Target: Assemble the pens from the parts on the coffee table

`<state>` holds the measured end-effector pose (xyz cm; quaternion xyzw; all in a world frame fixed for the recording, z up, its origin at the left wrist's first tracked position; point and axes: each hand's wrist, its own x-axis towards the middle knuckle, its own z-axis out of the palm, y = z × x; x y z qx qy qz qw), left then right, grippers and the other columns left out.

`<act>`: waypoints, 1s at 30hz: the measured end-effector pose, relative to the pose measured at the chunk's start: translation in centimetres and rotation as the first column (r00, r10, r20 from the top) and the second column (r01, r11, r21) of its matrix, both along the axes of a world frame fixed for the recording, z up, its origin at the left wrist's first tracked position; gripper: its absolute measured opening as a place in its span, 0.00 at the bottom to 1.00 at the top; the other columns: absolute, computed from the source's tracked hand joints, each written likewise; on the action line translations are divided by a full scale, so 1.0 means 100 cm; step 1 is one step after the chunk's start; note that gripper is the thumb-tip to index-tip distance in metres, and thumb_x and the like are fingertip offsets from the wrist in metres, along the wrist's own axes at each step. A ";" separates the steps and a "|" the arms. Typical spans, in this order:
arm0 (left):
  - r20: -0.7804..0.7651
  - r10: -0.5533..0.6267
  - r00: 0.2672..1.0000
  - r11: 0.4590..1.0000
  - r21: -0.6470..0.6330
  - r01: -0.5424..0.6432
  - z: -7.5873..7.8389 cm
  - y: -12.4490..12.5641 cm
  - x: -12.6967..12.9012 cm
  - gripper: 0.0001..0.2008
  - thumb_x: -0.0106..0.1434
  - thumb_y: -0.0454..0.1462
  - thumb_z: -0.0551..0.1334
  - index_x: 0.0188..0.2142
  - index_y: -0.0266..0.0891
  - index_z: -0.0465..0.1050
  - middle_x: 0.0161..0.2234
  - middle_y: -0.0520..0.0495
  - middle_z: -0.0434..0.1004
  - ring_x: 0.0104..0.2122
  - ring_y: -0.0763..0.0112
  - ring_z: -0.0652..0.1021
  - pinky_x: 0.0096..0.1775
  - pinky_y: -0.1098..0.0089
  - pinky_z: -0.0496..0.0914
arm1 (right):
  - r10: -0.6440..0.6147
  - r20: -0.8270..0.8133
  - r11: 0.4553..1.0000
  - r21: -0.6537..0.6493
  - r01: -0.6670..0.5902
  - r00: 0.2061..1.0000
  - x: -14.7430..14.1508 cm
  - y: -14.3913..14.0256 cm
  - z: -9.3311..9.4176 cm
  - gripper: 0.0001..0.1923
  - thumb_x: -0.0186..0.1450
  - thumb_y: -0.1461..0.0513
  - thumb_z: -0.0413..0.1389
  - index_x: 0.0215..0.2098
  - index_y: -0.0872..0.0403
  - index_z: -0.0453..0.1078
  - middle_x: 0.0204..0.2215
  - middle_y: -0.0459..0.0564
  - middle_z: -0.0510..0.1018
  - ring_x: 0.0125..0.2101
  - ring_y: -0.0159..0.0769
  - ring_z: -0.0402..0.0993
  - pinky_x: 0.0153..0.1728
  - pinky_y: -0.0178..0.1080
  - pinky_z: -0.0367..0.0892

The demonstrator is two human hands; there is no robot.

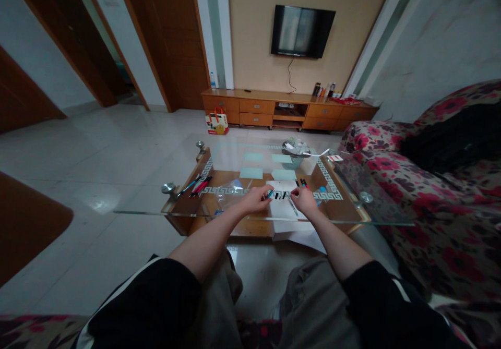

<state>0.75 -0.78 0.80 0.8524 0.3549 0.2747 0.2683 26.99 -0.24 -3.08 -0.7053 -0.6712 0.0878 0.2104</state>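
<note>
Glass-topped coffee table (156,212) fills the middle of my view, wooden lower shelf beneath it. Far end: a small basket (295,156) with scraps of paper. Left part of the glass: a loose bunch of pens (194,185), red and blue, well apart from both hands. Just right of them lies a clear plastic bag (230,190), between that bunch and the left hand. A floral sofa (430,192) runs along the right edge; a TV (302,31) hangs on the far wall over a low cabinet (274,110).

White sheet of paper (282,205) lies on the glass directly before me, with several short dark pens (280,195) on its upper part.

Left hand (256,200) rests at the sheet's left edge, fingers curled in and pinching a teal pen (270,194) whose tip points toward the dark ones. Right hand (304,200) sits at the sheet's right edge, fingers bent down; I cannot tell whether it grips anything. The dark pens lie between the two hands, just beside both.
</note>
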 end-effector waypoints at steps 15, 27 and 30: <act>-0.002 -0.003 1.000 1.000 -0.004 0.003 0.001 -0.001 0.000 0.16 0.62 0.37 0.61 0.50 0.42 0.70 0.31 0.52 0.74 0.29 0.71 0.74 0.34 0.74 0.66 | -0.008 0.064 0.994 -0.109 0.015 0.998 -0.008 -0.004 0.006 0.08 0.62 0.60 0.58 0.32 0.54 0.80 0.34 0.56 0.81 0.34 0.41 0.77 0.35 0.36 0.67; -0.003 0.010 1.000 1.000 -0.009 -0.010 -0.001 0.000 0.000 0.16 0.61 0.37 0.62 0.50 0.43 0.71 0.31 0.52 0.74 0.30 0.70 0.75 0.34 0.73 0.67 | -0.043 -0.036 0.999 0.025 0.044 0.998 -0.010 -0.004 0.010 0.08 0.65 0.64 0.55 0.35 0.56 0.76 0.34 0.54 0.82 0.35 0.38 0.77 0.37 0.33 0.65; -0.010 0.011 1.000 1.000 -0.005 -0.011 0.000 0.000 0.000 0.16 0.61 0.37 0.61 0.50 0.43 0.71 0.32 0.52 0.75 0.30 0.70 0.75 0.34 0.73 0.67 | -0.063 -0.096 0.995 0.070 0.069 0.993 -0.013 -0.003 0.014 0.07 0.65 0.64 0.55 0.34 0.56 0.75 0.32 0.52 0.81 0.33 0.36 0.76 0.36 0.34 0.65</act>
